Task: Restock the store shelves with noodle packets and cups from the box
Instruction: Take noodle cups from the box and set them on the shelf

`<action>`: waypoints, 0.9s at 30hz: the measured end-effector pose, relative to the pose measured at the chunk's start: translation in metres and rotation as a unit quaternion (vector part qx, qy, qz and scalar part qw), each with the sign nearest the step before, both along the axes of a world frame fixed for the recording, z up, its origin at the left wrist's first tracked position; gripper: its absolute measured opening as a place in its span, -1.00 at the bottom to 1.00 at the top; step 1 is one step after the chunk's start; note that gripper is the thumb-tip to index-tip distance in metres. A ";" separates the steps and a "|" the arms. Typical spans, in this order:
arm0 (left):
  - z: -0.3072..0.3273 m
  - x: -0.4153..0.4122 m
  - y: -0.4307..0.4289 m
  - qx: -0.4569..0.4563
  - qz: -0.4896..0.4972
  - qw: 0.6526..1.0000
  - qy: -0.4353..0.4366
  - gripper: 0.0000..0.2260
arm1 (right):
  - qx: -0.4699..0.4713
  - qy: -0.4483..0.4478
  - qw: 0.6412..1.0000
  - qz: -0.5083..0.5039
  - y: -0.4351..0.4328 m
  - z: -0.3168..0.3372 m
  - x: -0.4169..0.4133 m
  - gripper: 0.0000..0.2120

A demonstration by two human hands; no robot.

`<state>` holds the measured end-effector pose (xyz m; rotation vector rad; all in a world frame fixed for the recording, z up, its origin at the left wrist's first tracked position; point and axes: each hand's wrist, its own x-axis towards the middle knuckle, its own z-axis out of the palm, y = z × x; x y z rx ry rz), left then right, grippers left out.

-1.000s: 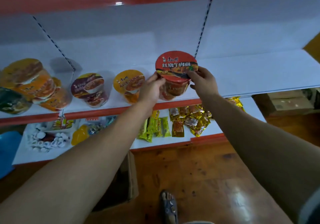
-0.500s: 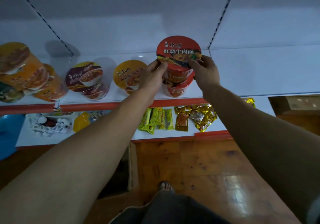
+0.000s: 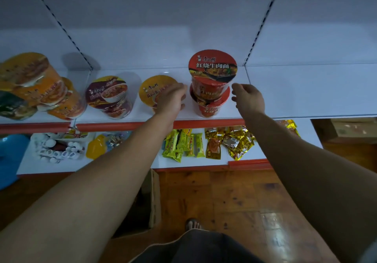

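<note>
1. The red plastic noodle cup with the round printed foil lid (image 3: 212,67) stands upright on a second red noodle cup (image 3: 210,107). The pair forms a two-high stack near the front lip of the white metal shelf (image 3: 306,91).
2. Stacking probably saves shelf width and matches the neighbours. The maroon-lidded cups (image 3: 108,91) to the left are also doubled, and the orange cups (image 3: 40,83) at far left are piled up.
3. The left hand (image 3: 171,99) hangs just left of the stack with loosely curled fingers and grips nothing. It overlaps the yellow-lidded cup (image 3: 152,89) in view, and I cannot tell whether it touches it.
4. The right hand (image 3: 248,98) hangs just right of the stack, relaxed and empty, with its fingertips close to the upper cup's wall.
5. Flanking the stack on both sides looks like a guard in case the top cup tips, since it sits slightly off-centre on the lower lid.
6. The brown cardboard box (image 3: 154,197) sits on the wooden floor below, partly hidden by the left forearm. More stock probably comes from there.
7. The shelf to the right of the stack offers room for the next cups.
</note>
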<state>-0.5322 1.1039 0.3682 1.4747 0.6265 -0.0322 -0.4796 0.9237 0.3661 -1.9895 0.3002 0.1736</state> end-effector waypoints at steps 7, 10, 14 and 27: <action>-0.021 -0.094 0.049 0.020 0.049 0.998 0.034 -0.88 | -0.113 0.040 0.986 0.114 0.032 -0.033 -0.061 -0.72; -0.031 -0.145 0.088 0.036 0.036 0.995 0.081 -0.84 | -0.148 0.047 0.965 0.211 0.083 -0.040 -0.087 -0.80; -0.047 -0.214 0.150 0.089 0.005 0.982 0.164 -0.82 | -0.182 0.041 0.926 0.327 0.173 -0.044 -0.127 -0.69; -0.187 -0.386 0.314 0.139 -0.098 0.921 0.350 -0.77 | -0.277 0.103 0.865 0.406 0.375 -0.149 -0.254 -0.58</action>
